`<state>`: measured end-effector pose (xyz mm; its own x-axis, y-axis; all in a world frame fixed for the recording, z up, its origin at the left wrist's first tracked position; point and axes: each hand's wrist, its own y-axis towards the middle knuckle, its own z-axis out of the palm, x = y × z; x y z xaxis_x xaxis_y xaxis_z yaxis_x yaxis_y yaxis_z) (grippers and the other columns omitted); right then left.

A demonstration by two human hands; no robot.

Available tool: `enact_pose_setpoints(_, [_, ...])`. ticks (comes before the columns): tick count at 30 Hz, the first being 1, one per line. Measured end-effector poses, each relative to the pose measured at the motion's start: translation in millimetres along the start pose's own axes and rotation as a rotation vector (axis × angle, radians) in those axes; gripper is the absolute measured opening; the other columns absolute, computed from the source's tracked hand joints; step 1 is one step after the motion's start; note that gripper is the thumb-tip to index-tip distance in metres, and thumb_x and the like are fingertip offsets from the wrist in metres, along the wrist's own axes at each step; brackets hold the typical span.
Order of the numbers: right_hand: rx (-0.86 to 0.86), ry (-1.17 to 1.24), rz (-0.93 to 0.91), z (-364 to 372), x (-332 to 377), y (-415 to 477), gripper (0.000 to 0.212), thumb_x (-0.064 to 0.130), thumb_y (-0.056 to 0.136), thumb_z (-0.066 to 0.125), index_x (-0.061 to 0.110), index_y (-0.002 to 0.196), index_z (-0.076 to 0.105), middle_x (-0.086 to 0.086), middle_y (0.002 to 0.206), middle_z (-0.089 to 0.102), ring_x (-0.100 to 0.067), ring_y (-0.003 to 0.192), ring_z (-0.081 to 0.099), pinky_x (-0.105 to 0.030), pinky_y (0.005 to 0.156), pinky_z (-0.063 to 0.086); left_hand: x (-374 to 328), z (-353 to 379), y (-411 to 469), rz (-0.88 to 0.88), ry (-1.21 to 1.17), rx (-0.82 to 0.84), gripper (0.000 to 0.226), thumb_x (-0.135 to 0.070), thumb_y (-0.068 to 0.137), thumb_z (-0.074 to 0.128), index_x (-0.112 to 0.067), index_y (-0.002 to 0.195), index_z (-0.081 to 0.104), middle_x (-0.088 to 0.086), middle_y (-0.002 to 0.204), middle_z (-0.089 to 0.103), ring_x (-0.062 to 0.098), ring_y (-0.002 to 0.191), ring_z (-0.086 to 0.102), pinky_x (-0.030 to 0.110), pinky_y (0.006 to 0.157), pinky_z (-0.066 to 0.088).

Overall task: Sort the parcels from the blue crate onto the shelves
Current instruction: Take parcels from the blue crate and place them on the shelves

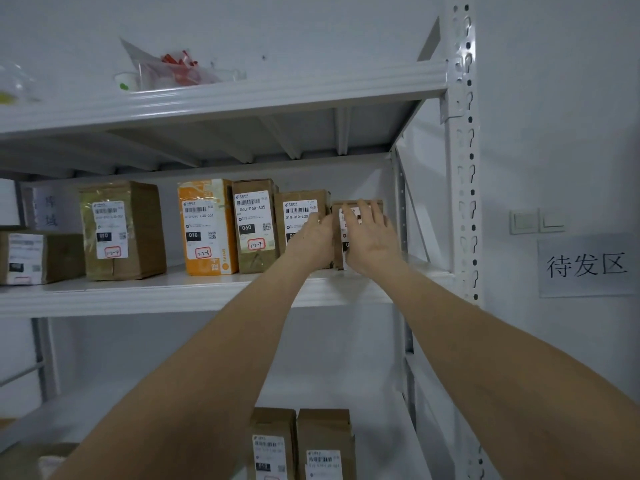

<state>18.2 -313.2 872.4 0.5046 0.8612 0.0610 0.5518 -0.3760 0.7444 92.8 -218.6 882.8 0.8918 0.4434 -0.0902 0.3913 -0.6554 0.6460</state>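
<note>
A small brown parcel (375,205) with a white label stands at the right end of the middle shelf (145,296). My right hand (372,237) lies flat against its front, fingers spread over the label. My left hand (313,240) presses its left side, between it and the neighbouring brown parcel (299,209). To the left stand a taller brown parcel (254,223), an orange parcel (206,226), a large brown parcel (121,230) and a low box (38,258). The blue crate is out of sight.
The top shelf (221,98) holds clear plastic bags and a red-printed packet (180,69). Two brown parcels (301,445) stand on the lower shelf. The perforated upright (465,168) bounds the rack's right side. A paper sign (587,265) and a wall switch (536,220) are on the wall.
</note>
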Motion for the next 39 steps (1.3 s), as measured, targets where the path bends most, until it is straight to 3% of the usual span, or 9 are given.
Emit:
enact_pose_setpoints(4, [0.018,-0.005,-0.010,-7,13,-33,0.080,0.024,0.086,0.063,0.020,0.151,0.016,-0.011,0.157,0.016,-0.031,0.147,0.008,-0.044,0.119,0.014,8,7,-40,-0.033,0.029,-0.044,0.054,-0.003,0.088,0.048,-0.008,0.140,0.033,0.012,0.143,0.030,0.031,0.121,0.047,0.041,0.088,0.046])
enact_pose_setpoints(8, [-0.015,-0.006,-0.035,1,32,-74,0.074,0.017,0.083,0.064,0.020,0.146,0.026,-0.010,0.147,0.031,-0.028,0.136,0.028,-0.039,0.111,0.026,19,28,-86,-0.055,-0.032,-0.079,0.052,-0.001,0.087,0.047,-0.009,0.137,0.037,0.010,0.138,0.035,0.029,0.120,0.046,0.042,0.090,0.047])
enact_pose_setpoints(14, [0.101,0.017,-0.063,43,56,-146,0.066,0.017,0.084,0.060,0.020,0.143,0.032,-0.008,0.136,0.039,-0.027,0.124,0.038,-0.037,0.099,0.034,37,79,-160,-0.124,-0.088,0.123,0.060,-0.003,0.089,0.048,-0.012,0.145,0.029,0.008,0.147,0.027,0.029,0.123,0.045,0.041,0.095,0.044])
enact_pose_setpoints(20, [0.317,0.115,0.056,112,64,-245,0.070,0.009,0.082,0.060,0.020,0.145,0.030,-0.007,0.132,0.039,-0.025,0.121,0.038,-0.034,0.096,0.036,61,144,-241,-0.141,-0.111,0.239,0.050,-0.003,0.089,0.050,-0.015,0.137,0.042,0.004,0.137,0.040,0.023,0.115,0.051,0.036,0.080,0.049])
enact_pose_setpoints(23, [0.456,0.140,0.129,149,66,-303,0.063,0.012,0.084,0.060,0.018,0.140,0.034,-0.009,0.130,0.039,-0.025,0.118,0.039,-0.034,0.092,0.041,67,181,-286,-0.140,-0.139,0.337,0.039,-0.004,0.088,0.049,-0.013,0.126,0.053,0.005,0.129,0.046,0.026,0.106,0.057,0.038,0.074,0.048])
enact_pose_setpoints(26, [0.575,0.131,0.170,183,64,-362,0.062,0.012,0.085,0.060,0.018,0.141,0.033,-0.009,0.129,0.040,-0.025,0.117,0.040,-0.033,0.087,0.042,72,223,-335,-0.168,-0.174,0.450,0.038,-0.004,0.087,0.048,-0.015,0.123,0.056,0.003,0.128,0.048,0.024,0.110,0.055,0.039,0.079,0.050])
enact_pose_setpoints(34, [0.881,0.184,0.322,258,45,-523,0.064,0.012,0.088,0.059,0.016,0.145,0.030,-0.011,0.136,0.035,-0.026,0.120,0.039,-0.036,0.087,0.046,69,326,-474,-0.257,-0.231,0.837,0.038,-0.008,0.092,0.047,-0.015,0.130,0.051,0.005,0.134,0.041,0.021,0.111,0.052,0.037,0.086,0.050])
enact_pose_setpoints(39, [1.010,0.298,0.532,308,33,-622,0.056,0.008,0.090,0.053,0.014,0.142,0.033,-0.011,0.137,0.034,-0.030,0.121,0.041,-0.038,0.083,0.048,57,384,-557,-0.321,-0.180,1.177,0.043,-0.012,0.095,0.048,-0.010,0.137,0.040,0.011,0.144,0.030,0.030,0.114,0.050,0.040,0.087,0.049])
